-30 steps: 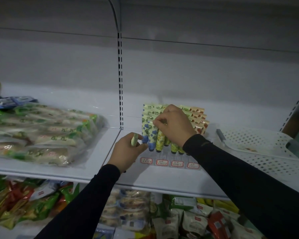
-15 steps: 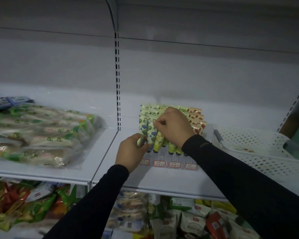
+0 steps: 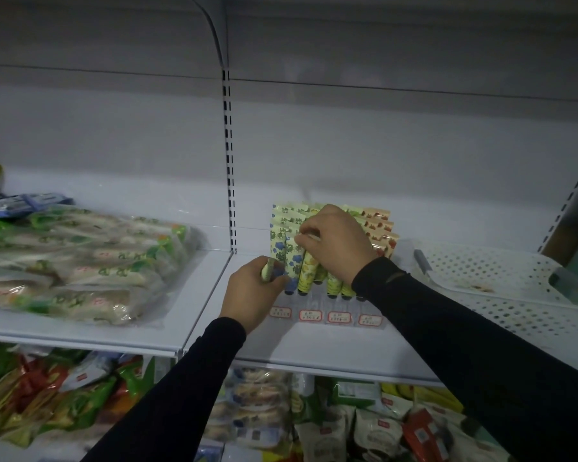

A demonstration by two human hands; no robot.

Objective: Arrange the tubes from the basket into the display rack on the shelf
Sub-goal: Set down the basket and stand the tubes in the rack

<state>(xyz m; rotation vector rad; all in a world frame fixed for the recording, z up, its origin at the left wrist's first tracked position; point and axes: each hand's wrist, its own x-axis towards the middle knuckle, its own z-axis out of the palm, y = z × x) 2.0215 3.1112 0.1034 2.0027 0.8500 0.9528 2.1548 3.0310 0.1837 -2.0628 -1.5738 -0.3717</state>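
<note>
A clear display rack [image 3: 327,306] with red-edged price labels stands on the white shelf [image 3: 314,348]. Several flowered tubes [image 3: 289,265] stand in it, caps down, in stepped rows. My left hand [image 3: 251,295] grips a small green tube [image 3: 267,270] at the rack's front left corner. My right hand [image 3: 334,241] pinches the crimped top of a blue-flowered tube in the front row. The white perforated basket [image 3: 501,281] lies to the right on the shelf. Its inside shows no tubes from here.
A clear bag of green-and-white packets [image 3: 80,261] fills the shelf to the left. A slotted upright [image 3: 229,161] divides the two shelf bays. Snack bags [image 3: 314,428] crowd the lower shelf.
My left hand has carried the green tube rightward up to the rack's front left corner. My right hand has stayed on the front-row tubes. The camera has shifted slightly.
</note>
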